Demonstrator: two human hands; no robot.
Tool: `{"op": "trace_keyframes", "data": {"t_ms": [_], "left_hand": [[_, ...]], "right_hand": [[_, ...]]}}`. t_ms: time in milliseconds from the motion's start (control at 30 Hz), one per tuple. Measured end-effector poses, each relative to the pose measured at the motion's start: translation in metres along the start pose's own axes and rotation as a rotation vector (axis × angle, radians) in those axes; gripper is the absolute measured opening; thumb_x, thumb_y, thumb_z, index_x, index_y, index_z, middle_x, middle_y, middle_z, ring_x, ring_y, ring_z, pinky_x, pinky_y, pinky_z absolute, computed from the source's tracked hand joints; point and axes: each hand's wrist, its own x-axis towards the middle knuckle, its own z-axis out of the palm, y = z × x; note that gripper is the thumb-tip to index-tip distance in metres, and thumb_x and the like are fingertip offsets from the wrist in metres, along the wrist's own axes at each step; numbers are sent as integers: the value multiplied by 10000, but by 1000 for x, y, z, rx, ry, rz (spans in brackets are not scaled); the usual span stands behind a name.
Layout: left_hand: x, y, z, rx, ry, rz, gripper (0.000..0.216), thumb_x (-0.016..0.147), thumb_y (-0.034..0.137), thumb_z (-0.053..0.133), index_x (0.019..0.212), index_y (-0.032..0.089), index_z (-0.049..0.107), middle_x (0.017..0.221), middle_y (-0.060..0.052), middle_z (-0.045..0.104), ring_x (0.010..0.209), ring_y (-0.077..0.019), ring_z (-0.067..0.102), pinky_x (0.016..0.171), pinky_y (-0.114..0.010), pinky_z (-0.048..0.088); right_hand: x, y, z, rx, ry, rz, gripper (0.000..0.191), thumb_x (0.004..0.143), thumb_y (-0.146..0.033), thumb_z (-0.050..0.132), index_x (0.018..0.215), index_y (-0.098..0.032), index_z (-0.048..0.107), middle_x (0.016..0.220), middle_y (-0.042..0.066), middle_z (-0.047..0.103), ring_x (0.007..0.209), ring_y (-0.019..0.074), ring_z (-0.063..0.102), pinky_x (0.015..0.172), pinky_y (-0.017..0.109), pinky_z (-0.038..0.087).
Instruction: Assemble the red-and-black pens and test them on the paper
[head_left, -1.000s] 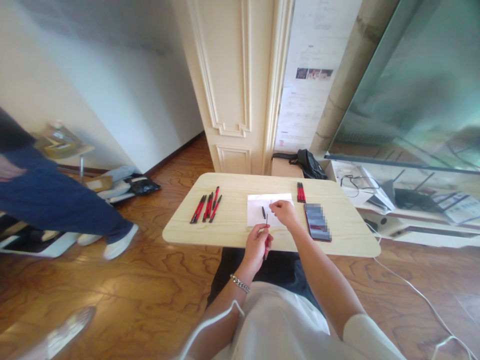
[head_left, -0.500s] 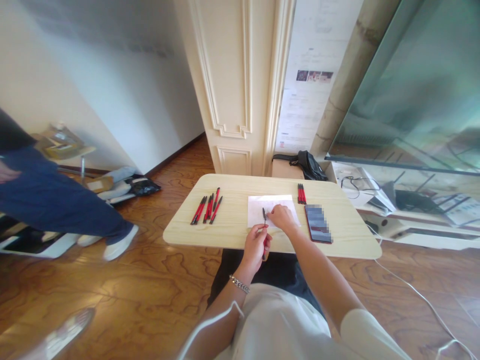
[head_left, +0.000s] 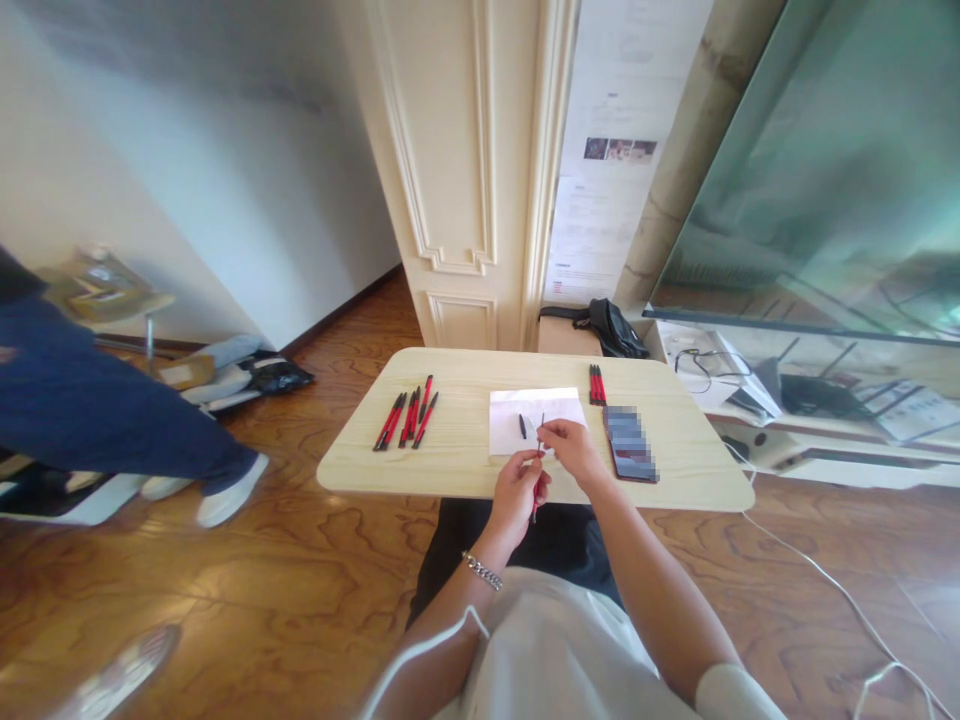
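Note:
My left hand (head_left: 519, 490) is closed around a red pen barrel (head_left: 535, 500), held upright near the table's front edge. Just above it, my right hand (head_left: 568, 446) pinches a thin dark rod (head_left: 541, 436), which looks like a pen refill, at the top of the barrel. Whether the rod sits inside the barrel is hidden by the fingers. A short black pen part (head_left: 523, 426) lies on the white paper (head_left: 504, 408), left of my right fingertips. Several red-and-black pens (head_left: 405, 418) lie in a loose group at the left.
The light wooden table (head_left: 465, 470) also holds 3 red pens (head_left: 596, 385) side by side and a phone (head_left: 630, 445) at the right. Behind it are a black bag (head_left: 619, 328) and a cabinet with cables. Another person's leg (head_left: 150, 420) is at the left.
My right hand has come nearer to my left hand, and the thin rod now shows between its fingertips. The black part stays on the paper. The view has shifted slightly.

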Motion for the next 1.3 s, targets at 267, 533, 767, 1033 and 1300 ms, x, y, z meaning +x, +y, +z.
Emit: {"op": "trace_keyframes", "data": {"t_ms": [267, 533, 767, 1033, 1300], "left_hand": [[-3, 4, -2, -27, 30, -21, 393, 729, 436, 682, 985, 159, 570, 605, 15, 577, 429, -75, 478, 407, -192, 313], [-1, 5, -6, -56, 42, -60, 431, 707, 427, 708, 1013, 157, 572, 625, 10, 596, 455, -87, 535, 421, -188, 365], [0, 8, -4, -98, 75, -93, 430, 714, 413, 716, 1023, 158, 561, 625, -2, 617, 480, -136, 607, 462, -240, 475], [-2, 24, 4, -98, 148, -120, 475, 755, 376, 677, 1144, 153, 519, 630, -21, 636, 453, -146, 613, 430, -240, 477], [-6, 25, 11, -5, 87, -128, 597, 769, 403, 621, 1275, 156, 421, 541, 19, 590, 366, -141, 551, 331, -188, 342]], "right_hand": [[53, 7, -14, -472, 34, 41, 282, 750, -359, 560, 628, -138, 686, 559, 27, 617, 532, 128, 519, 508, 238, 318], [40, -1, 5, -830, 45, 75, 226, 792, -334, 582, 805, -169, 736, 847, 137, 716, 816, 202, 646, 675, 251, 386], [35, -10, 3, -732, 104, 54, 244, 819, -353, 567, 899, -175, 714, 916, 127, 713, 871, 219, 643, 728, 274, 404], [-22, -5, 17, 238, -8, 147, 369, 775, -503, 571, 813, -145, 652, 644, 29, 619, 514, 126, 529, 475, 240, 413], [-54, -14, 21, 693, -196, 213, 328, 761, -474, 612, 633, -180, 543, 458, -62, 384, 365, 107, 437, 387, 261, 419]]}}
